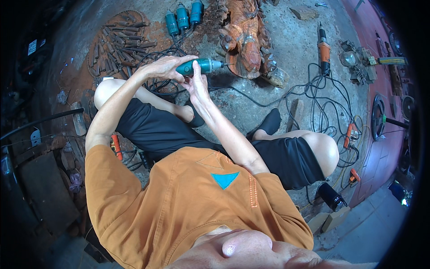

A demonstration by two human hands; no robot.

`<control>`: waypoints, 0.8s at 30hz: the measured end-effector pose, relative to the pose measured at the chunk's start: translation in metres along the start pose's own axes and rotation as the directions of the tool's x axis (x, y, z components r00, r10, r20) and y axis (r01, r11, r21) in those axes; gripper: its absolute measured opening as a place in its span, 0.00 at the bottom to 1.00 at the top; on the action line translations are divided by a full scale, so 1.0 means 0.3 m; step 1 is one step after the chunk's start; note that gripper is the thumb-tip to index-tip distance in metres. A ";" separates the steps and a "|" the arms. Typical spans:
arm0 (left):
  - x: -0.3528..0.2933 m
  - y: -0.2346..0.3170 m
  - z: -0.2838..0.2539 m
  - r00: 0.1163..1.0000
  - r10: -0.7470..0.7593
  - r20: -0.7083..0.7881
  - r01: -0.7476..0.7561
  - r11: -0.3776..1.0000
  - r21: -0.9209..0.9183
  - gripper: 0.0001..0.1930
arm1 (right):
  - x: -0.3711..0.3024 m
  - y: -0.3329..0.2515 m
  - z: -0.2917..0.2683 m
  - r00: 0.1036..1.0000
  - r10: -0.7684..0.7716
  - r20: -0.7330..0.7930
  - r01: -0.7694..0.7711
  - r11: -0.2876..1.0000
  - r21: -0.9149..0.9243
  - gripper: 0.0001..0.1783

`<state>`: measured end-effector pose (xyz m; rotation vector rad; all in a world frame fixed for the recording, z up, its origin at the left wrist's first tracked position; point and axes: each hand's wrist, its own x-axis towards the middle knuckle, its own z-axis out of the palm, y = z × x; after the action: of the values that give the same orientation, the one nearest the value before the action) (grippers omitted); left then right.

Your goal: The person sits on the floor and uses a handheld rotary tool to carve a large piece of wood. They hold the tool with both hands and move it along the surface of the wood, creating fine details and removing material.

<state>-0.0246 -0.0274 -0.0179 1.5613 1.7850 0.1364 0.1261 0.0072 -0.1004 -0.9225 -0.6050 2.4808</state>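
A teal die grinder (206, 66) lies level in front of me, its thin bit pointing right. My left hand (165, 68) is closed around its rear end. With my right hand (197, 85) I grip the body from below, thumb up against its side. The bit's tip is close to the lower left edge of a reddish-brown wood carving (248, 49); whether it touches the wood I cannot tell. The carving's far end runs out of the picture at the top.
Several teal grinders (182, 18) stand beyond my hands, beside a pile of rusty-looking rods (121, 42). Black cables (163, 85) tangle beneath my left hand and cross the floor. An orange-and-black power tool (324, 51) lies to the right, with a clear jar (348, 59) further right.
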 end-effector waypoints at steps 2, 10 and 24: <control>-0.001 0.003 -0.006 1.000 -0.008 0.026 0.008 1.000 -0.005 0.50 | -0.011 0.004 0.010 1.000 -0.002 -0.026 0.002 1.000 -0.003 0.37; -0.011 0.006 -0.005 0.998 0.057 0.033 -0.056 0.998 -0.020 0.52 | -0.041 0.011 0.036 0.996 -0.016 -0.092 0.016 1.000 -0.006 0.36; -0.002 0.015 -0.005 1.000 0.007 0.021 -0.007 1.000 -0.014 0.50 | -0.005 0.007 0.014 0.999 -0.033 -0.039 0.033 0.999 -0.011 0.38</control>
<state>-0.0218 -0.0261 -0.0142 1.5538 1.7592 0.1350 0.1237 0.0038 -0.0978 -0.9557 -0.6157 2.4269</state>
